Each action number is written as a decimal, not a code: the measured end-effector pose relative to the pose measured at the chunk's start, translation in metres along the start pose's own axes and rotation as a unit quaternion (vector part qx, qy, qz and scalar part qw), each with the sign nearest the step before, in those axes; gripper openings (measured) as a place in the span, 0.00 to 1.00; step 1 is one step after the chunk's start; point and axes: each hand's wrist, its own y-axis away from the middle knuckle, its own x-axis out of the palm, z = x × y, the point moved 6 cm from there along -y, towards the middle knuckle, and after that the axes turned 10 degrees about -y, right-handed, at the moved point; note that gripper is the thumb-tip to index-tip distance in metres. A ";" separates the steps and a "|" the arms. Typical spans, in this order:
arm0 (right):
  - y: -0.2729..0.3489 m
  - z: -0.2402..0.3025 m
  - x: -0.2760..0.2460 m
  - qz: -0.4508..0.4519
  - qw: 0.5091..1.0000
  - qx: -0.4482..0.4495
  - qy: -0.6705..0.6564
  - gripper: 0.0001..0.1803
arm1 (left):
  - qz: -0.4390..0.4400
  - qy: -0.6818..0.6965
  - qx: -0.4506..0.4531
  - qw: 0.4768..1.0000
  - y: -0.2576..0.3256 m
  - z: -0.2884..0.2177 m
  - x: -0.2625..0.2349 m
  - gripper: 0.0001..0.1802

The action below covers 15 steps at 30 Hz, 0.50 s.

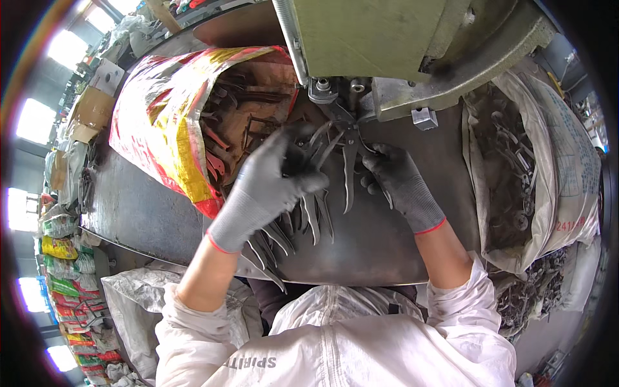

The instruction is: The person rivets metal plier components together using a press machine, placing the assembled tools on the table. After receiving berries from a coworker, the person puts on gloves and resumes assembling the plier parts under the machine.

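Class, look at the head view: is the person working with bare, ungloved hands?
No. Both the left hand and the right hand wear dark grey knit gloves with red cuffs while handling metal plier parts.

Lit by daylight from blown-out windows [35, 119] along the left rim, plain white with no detail. Soft, even brightness across the middle; dull sheen on the dark tabletop [380, 238], faint shadows under the hands. Glossy glare on the red-and-yellow sack [161, 109]. Strong fisheye bend: straight edges curved near the rim, black corners, a thin colour fringe on the circle's edge. Centre fairly sharp; left hand [271, 187] slightly smeared. Outer clutter small and soft.
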 end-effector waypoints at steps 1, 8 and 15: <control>0.002 0.005 0.002 -0.002 1.000 0.009 0.029 0.16 | 0.070 0.071 -0.086 0.991 0.002 0.006 0.014 0.28; 0.004 0.002 -0.002 -0.021 0.997 -0.075 0.020 0.17 | 0.144 0.143 -0.146 0.968 0.015 0.025 0.042 0.19; 0.005 -0.013 0.005 -0.012 0.993 -0.102 -0.067 0.17 | 0.137 0.233 -0.143 0.952 0.014 0.004 0.042 0.09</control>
